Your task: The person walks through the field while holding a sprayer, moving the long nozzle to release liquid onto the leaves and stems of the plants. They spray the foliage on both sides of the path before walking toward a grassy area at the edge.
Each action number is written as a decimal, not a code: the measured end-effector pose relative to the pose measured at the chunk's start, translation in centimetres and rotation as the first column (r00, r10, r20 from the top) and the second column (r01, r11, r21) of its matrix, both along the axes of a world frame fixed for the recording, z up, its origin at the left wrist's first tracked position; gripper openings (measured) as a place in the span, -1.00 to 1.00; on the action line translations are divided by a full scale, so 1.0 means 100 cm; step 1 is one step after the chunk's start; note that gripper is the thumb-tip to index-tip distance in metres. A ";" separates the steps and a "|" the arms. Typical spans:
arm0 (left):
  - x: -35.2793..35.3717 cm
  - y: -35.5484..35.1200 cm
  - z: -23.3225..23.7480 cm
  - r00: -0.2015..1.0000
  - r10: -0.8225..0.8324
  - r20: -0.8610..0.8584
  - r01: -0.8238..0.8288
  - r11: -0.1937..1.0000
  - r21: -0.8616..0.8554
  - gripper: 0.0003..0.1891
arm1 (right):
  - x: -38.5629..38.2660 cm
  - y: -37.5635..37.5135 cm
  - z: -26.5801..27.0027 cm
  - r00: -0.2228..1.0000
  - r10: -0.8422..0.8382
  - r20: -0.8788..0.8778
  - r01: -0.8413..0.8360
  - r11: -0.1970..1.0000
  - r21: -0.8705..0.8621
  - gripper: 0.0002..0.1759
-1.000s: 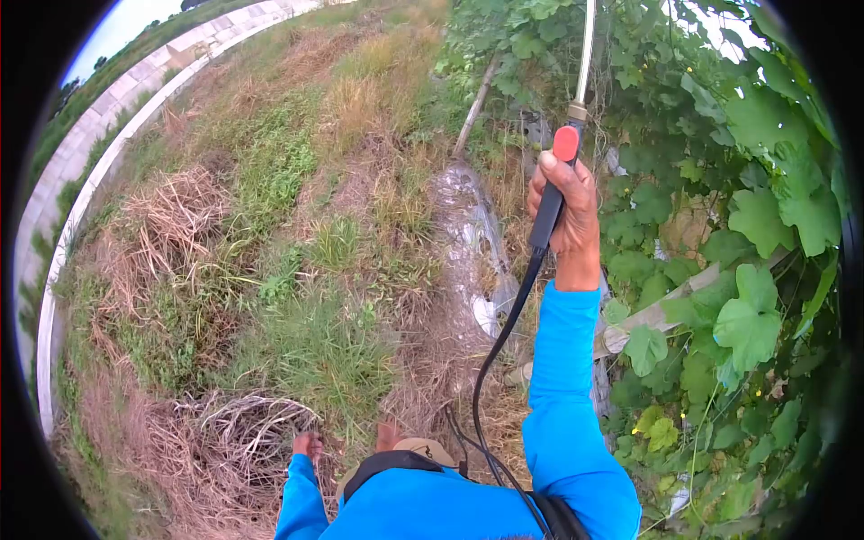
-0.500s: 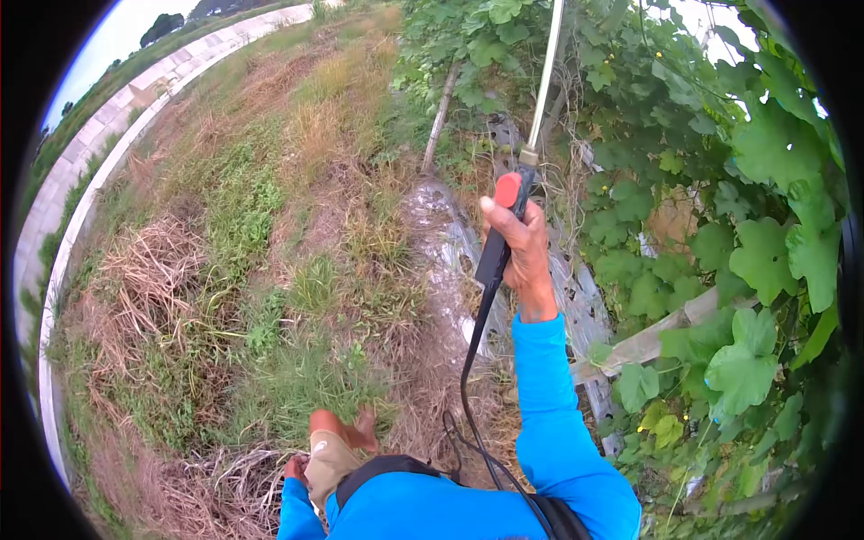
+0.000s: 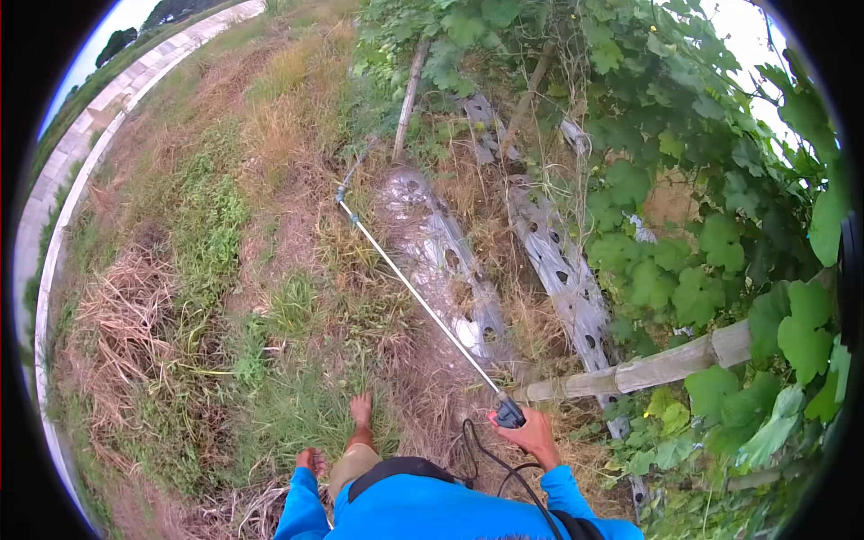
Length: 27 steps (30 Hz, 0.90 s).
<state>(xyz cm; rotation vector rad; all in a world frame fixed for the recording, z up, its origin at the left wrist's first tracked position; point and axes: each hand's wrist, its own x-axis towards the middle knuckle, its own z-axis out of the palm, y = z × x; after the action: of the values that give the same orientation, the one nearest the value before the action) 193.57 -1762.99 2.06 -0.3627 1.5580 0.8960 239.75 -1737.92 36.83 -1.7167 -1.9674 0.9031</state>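
Observation:
My right hand [image 3: 533, 434] grips the black handle of a spray wand [image 3: 414, 292], low at the bottom centre. The thin pale lance slants up and to the left over the ground, its nozzle near the grass at upper centre. A black hose [image 3: 486, 463] loops from the handle down to my back. My left hand [image 3: 311, 461] hangs low by my left side in a blue sleeve, fingers curled, holding nothing that I can make out. My bare foot [image 3: 361, 409] stands on the grass in front of me.
Leafy vines [image 3: 702, 180] climb a trellis on the right. A wooden pole [image 3: 648, 367] lies across at lower right. Perforated plastic mulch strips [image 3: 558, 261] run along the ground. Dry and green grass fills the left, with a concrete channel [image 3: 63, 189] at the far left.
My right hand has dropped from chest height to low in front of me. The wand swung from pointing up into the vines to lying low toward the ground on the left.

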 end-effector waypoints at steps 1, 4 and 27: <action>-0.008 0.021 -0.006 0.998 -0.057 -0.009 0.056 0.998 -0.042 -0.73 | 0.003 0.003 0.007 0.988 -0.018 0.153 0.016 1.000 0.012 -0.56; -0.031 0.078 -0.019 0.995 -0.101 0.016 0.100 0.995 0.014 -0.71 | 0.017 0.021 0.006 0.917 -0.104 0.385 0.079 0.994 0.081 -0.51; -0.243 0.228 0.009 0.959 -0.266 -0.099 0.263 0.964 -0.040 -0.63 | -0.150 0.191 -0.068 0.893 -0.448 -0.042 0.447 0.894 -0.036 -0.62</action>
<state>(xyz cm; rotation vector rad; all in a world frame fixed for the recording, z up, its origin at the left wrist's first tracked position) 169.30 -1740.15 2.96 -0.1225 1.6689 0.6947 224.72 -1718.81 30.05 -2.0226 -1.4338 0.7910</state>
